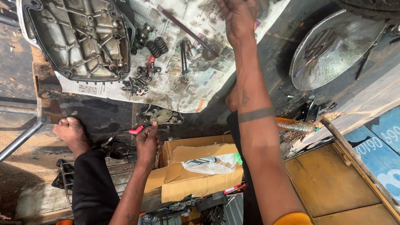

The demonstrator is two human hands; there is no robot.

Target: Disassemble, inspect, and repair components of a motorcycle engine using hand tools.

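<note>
My left hand (147, 143) is down by my knee, fingers closed on a small red-tipped tool (136, 130) whose thin dark stem runs off to the left. My right arm stretches up across the view. My right hand (238, 18) hovers over a stained newspaper (175, 89), partly cut off by the top edge, so its grip is hidden. On the paper lie black coil springs (157, 46), small gears (204, 64), bolts and a long dark rod (185, 28). A grey cast metal engine cover (79, 37) rests at the top left.
An open cardboard box (196, 175) holding a plastic-wrapped part (208, 164) sits between my legs. My bare foot (73, 133) rests on the dirty floor. A round metal pan (329, 50), a plastic bottle (298, 126), a yellow board (329, 183) and a blue panel (375, 146) lie on the right.
</note>
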